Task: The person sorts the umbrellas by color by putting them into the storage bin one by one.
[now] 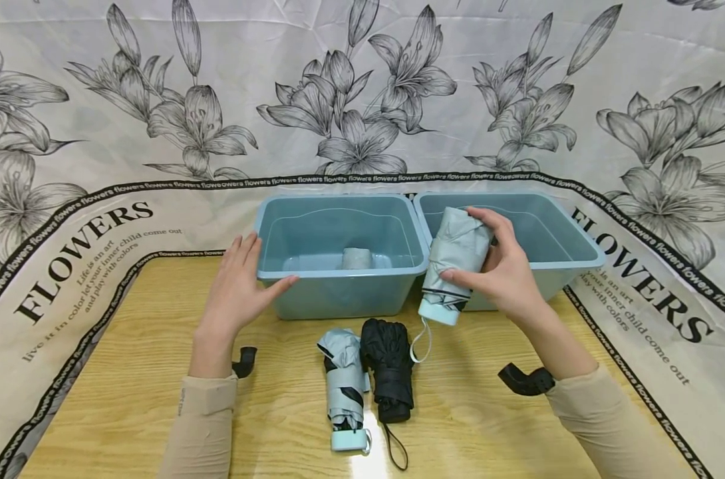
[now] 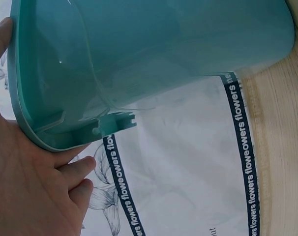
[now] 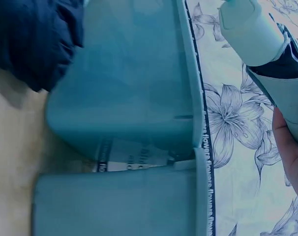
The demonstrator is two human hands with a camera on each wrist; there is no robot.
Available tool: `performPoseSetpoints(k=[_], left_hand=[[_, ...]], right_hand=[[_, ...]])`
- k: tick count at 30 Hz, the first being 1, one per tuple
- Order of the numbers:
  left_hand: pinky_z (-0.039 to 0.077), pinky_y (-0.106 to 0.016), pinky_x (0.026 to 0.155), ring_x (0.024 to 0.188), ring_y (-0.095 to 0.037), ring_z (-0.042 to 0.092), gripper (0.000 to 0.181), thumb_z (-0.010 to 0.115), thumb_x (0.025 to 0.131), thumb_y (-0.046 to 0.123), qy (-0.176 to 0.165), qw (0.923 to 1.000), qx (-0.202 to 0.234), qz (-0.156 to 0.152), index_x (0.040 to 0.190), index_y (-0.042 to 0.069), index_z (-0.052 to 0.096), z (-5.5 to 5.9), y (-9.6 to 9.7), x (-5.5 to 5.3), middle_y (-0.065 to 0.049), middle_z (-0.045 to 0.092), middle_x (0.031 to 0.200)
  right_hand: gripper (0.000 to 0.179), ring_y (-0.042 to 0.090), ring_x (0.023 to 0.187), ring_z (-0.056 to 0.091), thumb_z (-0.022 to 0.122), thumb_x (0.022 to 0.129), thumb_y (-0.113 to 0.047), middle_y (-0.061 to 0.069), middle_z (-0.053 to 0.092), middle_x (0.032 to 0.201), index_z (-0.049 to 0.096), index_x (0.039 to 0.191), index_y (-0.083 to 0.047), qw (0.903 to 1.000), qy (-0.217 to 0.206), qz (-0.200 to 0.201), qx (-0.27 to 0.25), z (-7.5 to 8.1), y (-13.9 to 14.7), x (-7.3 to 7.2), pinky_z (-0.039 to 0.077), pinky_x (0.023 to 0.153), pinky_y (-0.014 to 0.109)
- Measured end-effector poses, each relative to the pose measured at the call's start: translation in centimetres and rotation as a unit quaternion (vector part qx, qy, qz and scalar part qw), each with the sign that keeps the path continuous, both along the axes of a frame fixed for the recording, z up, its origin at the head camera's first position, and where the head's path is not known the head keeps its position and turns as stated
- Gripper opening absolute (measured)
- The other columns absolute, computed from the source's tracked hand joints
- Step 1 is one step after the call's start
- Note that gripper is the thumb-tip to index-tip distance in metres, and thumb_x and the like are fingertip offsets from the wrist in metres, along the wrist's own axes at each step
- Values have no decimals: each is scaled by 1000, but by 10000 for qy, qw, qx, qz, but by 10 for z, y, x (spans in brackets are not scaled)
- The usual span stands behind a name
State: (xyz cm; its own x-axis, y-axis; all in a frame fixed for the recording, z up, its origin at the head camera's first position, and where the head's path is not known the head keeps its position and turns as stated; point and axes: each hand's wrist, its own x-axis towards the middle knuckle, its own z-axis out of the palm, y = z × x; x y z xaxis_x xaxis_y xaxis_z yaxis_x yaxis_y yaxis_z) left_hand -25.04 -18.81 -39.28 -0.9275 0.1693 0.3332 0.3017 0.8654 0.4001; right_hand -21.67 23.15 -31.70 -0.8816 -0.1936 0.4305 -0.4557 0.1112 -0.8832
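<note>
My right hand (image 1: pixel 506 266) grips a folded pale silver-blue umbrella (image 1: pixel 458 256) round its middle. It is held tilted in front of the right bin (image 1: pixel 572 259), handle end down, with a white wrist loop hanging. In the right wrist view the umbrella's pale handle (image 3: pixel 252 37) points to the upper left. My left hand (image 1: pixel 233 286) rests at the front left corner of the left bin (image 1: pixel 338 293), fingers along the side and thumb over the front rim. A second folded silver umbrella (image 1: pixel 346 392) lies on the table beside a folded black umbrella (image 1: pixel 389 372).
Inside the left bin is a small pale grey, rounded object (image 1: pixel 357 258), partly hidden by the front wall. Both blue bins stand side by side on the wooden table (image 1: pixel 135 399), against a flower-printed cloth (image 1: pixel 231 60). Black curved pieces (image 1: pixel 525 380) sit by both wrists.
</note>
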Motion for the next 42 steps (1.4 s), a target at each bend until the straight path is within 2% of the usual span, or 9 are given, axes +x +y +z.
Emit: performPoseSetpoints(k=[7, 11, 19, 25, 28, 35, 42], left_hand=[[8, -56, 130, 159, -40, 8, 112, 55, 92, 77, -57, 10000, 12, 10, 161, -7, 26, 0, -1, 1, -23, 21, 170], [9, -56, 130, 159, -41, 9, 112, 56, 92, 77, -30, 10000, 22, 22, 161, -7, 26, 0, -1, 1, -23, 21, 170], [9, -57, 130, 160, -39, 7, 113, 55, 92, 79, -84, 10000, 10, 53, 161, -6, 26, 0, -2, 1, -21, 20, 171], [10, -57, 130, 160, -39, 7, 113, 55, 91, 79, -84, 9999, 29, 61, 162, -5, 26, -1, -2, 1, -20, 19, 171], [11, -57, 129, 160, -39, 8, 113, 55, 91, 79, -85, 9999, 23, 58, 162, -5, 26, -1, -2, 1, -20, 20, 171], [9, -56, 130, 160, -39, 7, 113, 55, 92, 78, -66, 10000, 52, 42, 162, -5, 26, 0, -2, 1, -20, 19, 171], [7, -54, 130, 160, -38, 7, 113, 54, 92, 78, -97, 9999, 29, 31, 162, -5, 26, 3, -2, 0, -20, 19, 171]], right_hand=[[95, 23, 112, 59, 80, 81, 13, 2, 22, 152, 38, 158, -22, 9995, -233, -124, 165, 19, -16, -36, 62, 81, 24], [93, 28, 114, 56, 81, 84, 7, 3, 22, 156, 37, 159, -24, 9989, -196, -230, 373, 24, -27, -61, 61, 80, 25], [91, 28, 125, 48, 87, 83, -4, 5, 26, 157, 40, 158, -22, 9949, 37, -701, 724, 23, -48, -107, 56, 90, 39], [90, 30, 130, 41, 88, 82, -5, 10, 22, 156, 40, 157, -20, 9912, -368, -733, 1044, 14, -63, -132, 52, 98, 47], [91, 34, 133, 39, 89, 81, -7, 11, 20, 160, 39, 157, -19, 9839, -560, -738, 1529, 9, -69, -142, 49, 103, 51], [92, 39, 141, 35, 90, 80, -10, 15, 16, 163, 39, 157, -19, 9552, -788, -499, 2810, -4, -82, -160, 39, 114, 58], [90, 43, 144, 30, 89, 81, -9, 23, 12, 161, 39, 156, -17, 9275, -1221, -200, 3527, -14, -97, -165, 40, 114, 60]])
